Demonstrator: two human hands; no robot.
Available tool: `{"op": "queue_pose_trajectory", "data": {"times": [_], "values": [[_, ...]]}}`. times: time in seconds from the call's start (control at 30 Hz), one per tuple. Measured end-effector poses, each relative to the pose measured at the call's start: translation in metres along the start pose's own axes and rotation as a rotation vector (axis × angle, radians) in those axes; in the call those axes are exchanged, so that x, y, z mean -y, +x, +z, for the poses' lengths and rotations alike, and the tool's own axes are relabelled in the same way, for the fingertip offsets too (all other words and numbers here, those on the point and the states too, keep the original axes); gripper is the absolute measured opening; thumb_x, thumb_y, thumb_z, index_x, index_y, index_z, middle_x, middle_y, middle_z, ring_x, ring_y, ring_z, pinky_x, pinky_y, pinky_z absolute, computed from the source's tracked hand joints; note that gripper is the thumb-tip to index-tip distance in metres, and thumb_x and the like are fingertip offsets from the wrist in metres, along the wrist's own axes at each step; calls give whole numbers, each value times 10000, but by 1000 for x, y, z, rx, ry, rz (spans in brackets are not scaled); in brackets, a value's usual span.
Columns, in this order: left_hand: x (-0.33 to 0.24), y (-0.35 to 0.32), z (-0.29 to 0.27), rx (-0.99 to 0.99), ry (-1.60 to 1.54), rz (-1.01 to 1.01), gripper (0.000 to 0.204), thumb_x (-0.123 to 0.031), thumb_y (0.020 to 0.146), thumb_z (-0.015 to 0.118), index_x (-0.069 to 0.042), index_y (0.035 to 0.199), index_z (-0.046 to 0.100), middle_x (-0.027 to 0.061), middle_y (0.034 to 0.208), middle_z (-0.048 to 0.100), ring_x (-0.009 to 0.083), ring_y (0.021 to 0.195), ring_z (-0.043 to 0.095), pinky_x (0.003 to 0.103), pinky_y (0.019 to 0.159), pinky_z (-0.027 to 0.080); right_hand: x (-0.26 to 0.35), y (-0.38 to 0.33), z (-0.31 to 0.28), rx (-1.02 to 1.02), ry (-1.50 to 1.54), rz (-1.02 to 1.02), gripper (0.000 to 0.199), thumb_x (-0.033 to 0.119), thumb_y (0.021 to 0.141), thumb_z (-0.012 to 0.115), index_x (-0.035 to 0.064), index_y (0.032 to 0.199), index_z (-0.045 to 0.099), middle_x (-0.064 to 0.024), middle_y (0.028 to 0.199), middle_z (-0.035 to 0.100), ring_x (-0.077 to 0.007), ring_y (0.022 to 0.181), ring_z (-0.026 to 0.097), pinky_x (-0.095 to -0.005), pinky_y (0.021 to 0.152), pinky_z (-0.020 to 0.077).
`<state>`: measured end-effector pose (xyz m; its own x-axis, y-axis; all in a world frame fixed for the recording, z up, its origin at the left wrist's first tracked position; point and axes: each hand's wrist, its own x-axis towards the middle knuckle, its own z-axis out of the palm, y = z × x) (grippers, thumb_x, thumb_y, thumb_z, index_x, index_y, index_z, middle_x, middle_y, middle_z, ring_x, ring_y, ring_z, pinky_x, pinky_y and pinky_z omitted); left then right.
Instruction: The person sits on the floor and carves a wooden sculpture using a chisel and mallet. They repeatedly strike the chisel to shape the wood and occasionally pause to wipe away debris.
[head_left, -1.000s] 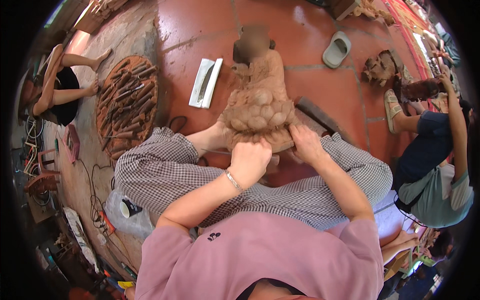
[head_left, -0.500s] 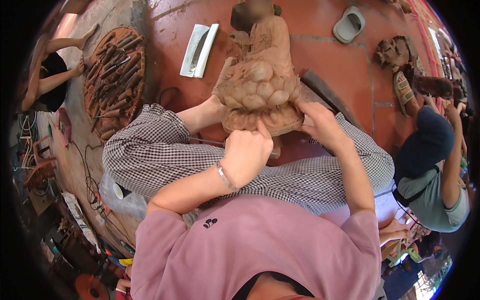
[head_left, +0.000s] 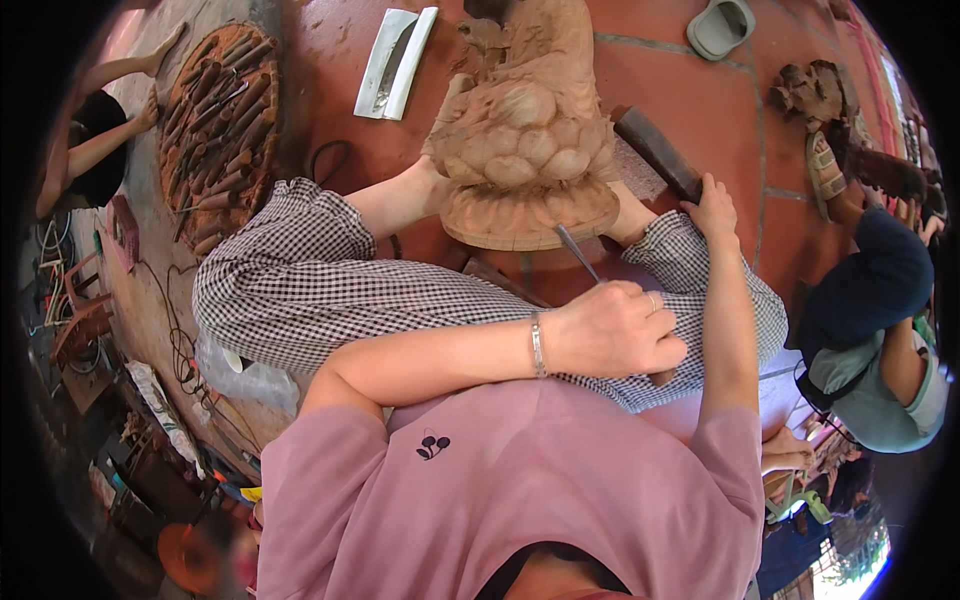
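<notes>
My left hand (head_left: 615, 328) was closed around a slim metal-bladed chisel (head_left: 580, 252), its wooden butt poking out below my fist and its tip at the near rim of the carving's base; whether it touched, I couldn't tell. My right hand (head_left: 714, 212) had its fingers curled at the near end of a dark wooden bar (head_left: 655, 150), though how firmly they closed on it I couldn't make out. The brown carving (head_left: 525, 150), with its rounded lobes above a petalled base, sat between my feet on the red tiled floor (head_left: 690, 90), its top cut off by the view. Toward that floor's left edge lay a white wrapper (head_left: 395, 65); to the right of the carving, farther off, was a pale slipper (head_left: 720, 28). Beyond the left edge stood a round tray (head_left: 273, 135) crowded with dark-handled tools (head_left: 225, 182).
</notes>
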<state>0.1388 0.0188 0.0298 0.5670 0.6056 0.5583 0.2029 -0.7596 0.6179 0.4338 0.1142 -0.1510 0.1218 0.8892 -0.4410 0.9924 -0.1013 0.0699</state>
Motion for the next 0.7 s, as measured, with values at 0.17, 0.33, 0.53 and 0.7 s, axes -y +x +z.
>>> {"op": "queue_pose_trajectory", "data": {"times": [0.17,0.33,0.53,0.7], "values": [[14,0,6,36,37,-43,222,-226,714,694,-143,672,493,-5,590,483,148,550,556,292,468,468,-20,5,-11,-125,269,-46,528,256,810,809,52,1213,539,-235,1170,673,-396,1124,646,-489,908,520],[15,14,21,56,107,-194,148,-216,739,692,-140,702,570,13,587,577,176,553,629,326,461,494,-17,-12,-75,-275,507,8,619,293,813,838,63,1305,540,-183,1167,698,-326,1074,684,-423,899,524],[21,33,40,-46,128,-369,168,-227,778,722,-129,712,603,37,585,596,201,558,652,349,456,506,-53,-40,-86,-434,1122,-171,509,-1,854,749,22,1311,528,-85,1092,650,-172,991,624,-326,923,503],[26,43,43,-88,172,-461,142,-200,774,717,-143,711,604,40,596,599,209,579,671,359,450,509,-36,-81,-80,-481,1100,-470,473,-183,719,579,33,1135,509,-89,988,574,-209,988,578,-428,1104,435]]}}
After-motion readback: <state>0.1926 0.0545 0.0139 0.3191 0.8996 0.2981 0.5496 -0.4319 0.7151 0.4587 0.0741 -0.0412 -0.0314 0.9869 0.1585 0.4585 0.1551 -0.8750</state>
